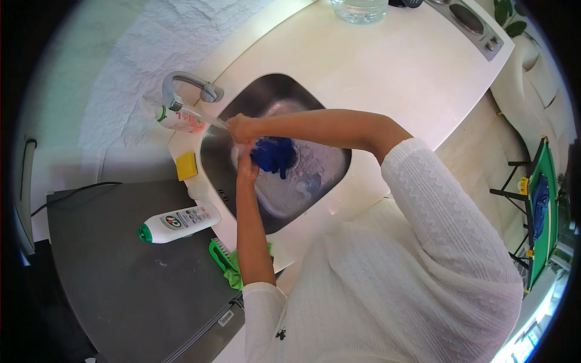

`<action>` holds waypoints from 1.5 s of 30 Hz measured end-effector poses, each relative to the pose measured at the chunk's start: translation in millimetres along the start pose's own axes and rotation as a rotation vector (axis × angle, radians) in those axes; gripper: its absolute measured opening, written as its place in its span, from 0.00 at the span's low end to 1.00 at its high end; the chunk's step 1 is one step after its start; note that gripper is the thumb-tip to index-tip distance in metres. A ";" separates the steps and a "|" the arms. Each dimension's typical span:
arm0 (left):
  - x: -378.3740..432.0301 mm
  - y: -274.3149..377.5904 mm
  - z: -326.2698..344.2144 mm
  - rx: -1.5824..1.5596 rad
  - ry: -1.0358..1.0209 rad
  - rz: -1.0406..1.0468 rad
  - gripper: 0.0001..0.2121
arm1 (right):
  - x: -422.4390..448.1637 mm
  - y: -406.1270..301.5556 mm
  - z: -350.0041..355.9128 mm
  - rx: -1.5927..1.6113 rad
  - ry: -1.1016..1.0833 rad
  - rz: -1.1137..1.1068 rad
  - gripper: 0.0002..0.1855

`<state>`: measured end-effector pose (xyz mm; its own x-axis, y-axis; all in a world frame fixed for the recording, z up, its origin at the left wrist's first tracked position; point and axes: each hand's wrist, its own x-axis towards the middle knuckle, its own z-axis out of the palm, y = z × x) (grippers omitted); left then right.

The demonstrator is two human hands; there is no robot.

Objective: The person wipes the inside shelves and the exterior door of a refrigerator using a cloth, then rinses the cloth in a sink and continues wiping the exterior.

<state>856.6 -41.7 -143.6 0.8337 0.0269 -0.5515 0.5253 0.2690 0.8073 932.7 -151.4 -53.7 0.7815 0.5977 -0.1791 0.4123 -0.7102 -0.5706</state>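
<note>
Over the stainless steel sink, my left hand grips the edge of a bunched wet blue cloth. The cloth hangs above the drain area, with a narrow end dangling down. My right hand is curled just above the left one, close to the cloth's upper left side. Its fingers are turned away, so what they hold is hidden. Water streams from the curved chrome faucet onto my right hand. Shallow, rippling water covers the sink's bottom, and a translucent round object lies in it.
Left of the sink are a yellow sponge, a pink-and-white bottle and a white cleaner bottle with a green cap. A green brush and green cloth lie by my left forearm. A water container and a hob stand farther off.
</note>
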 end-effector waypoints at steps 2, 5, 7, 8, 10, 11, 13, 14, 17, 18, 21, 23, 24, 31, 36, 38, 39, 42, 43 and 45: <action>20.2 -2.3 -3.8 -0.179 -0.045 0.054 0.16 | -0.3 -3.9 -11.3 -0.047 -0.176 -0.033 0.11; 25.0 -6.3 -7.6 0.001 -0.088 0.274 0.17 | 5.8 -5.9 -16.7 -0.074 -0.212 -0.093 0.11; 25.4 3.3 -8.1 0.073 -0.064 0.218 0.20 | 14.2 -5.0 -12.3 -0.092 -0.247 -0.137 0.12; 22.9 6.7 -11.5 0.146 -0.042 0.165 0.22 | 19.9 -7.4 -8.9 -0.090 -0.258 -0.144 0.12; 24.3 14.5 7.6 0.046 -0.065 0.124 0.22 | 40.8 13.7 -7.7 0.152 -0.327 -0.049 0.12; 28.9 19.1 22.2 -0.052 -0.092 0.086 0.21 | 48.7 29.1 -12.7 0.272 -0.344 0.008 0.13; 33.6 20.9 22.1 -0.135 -0.078 0.108 0.19 | 55.8 27.7 -12.8 0.449 -0.404 0.056 0.14; 36.4 22.6 25.7 -0.213 -0.075 0.128 0.17 | 57.4 30.3 -16.4 0.508 -0.416 0.076 0.14; 20.6 30.7 17.3 -0.010 0.018 0.080 0.15 | 52.5 2.4 -45.5 0.092 -0.122 -0.168 0.20; 15.0 36.9 16.1 -0.015 0.026 0.079 0.15 | 49.4 -6.3 -56.4 -0.048 -0.015 -0.249 0.22; 0.2 56.0 14.3 0.231 0.160 0.019 0.13 | 30.6 15.2 -54.4 -0.204 0.180 -0.432 0.25; -3.6 67.9 23.7 0.557 0.217 0.046 0.08 | 19.7 41.3 -50.5 -0.223 0.276 -0.519 0.26; -3.6 71.5 34.5 0.549 0.212 0.053 0.08 | 19.6 54.0 -46.8 -0.256 0.251 -0.452 0.33; -26.7 79.0 20.8 0.217 0.207 0.317 0.08 | -5.7 47.6 52.4 0.281 0.334 -0.356 0.43; -38.1 62.3 -22.4 -0.589 0.140 0.237 0.21 | -26.6 39.4 35.7 0.804 -0.101 0.199 0.27; -33.8 37.5 -17.2 -0.323 0.330 0.067 0.21 | -21.9 26.4 37.8 1.052 0.030 0.083 0.22; -31.0 33.3 -9.7 -0.181 0.422 -0.017 0.21 | -23.9 21.7 35.5 1.046 0.020 0.075 0.22; -29.3 30.7 8.8 -0.634 -0.235 0.091 0.21 | -40.5 21.9 35.9 1.117 -0.018 -0.185 0.23; -25.8 29.3 4.0 -0.646 -0.216 0.098 0.21 | -44.5 27.0 44.9 1.186 -0.051 -0.195 0.26; -14.7 30.5 0.0 -0.365 0.215 0.298 0.18 | -54.5 41.5 59.9 1.250 -0.093 -0.205 0.29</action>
<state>860.3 -33.9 -111.0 0.8643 0.3403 -0.3703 0.1450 0.5365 0.8314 879.1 -191.2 -115.6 0.6993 0.7144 -0.0251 -0.2399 0.2014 -0.9497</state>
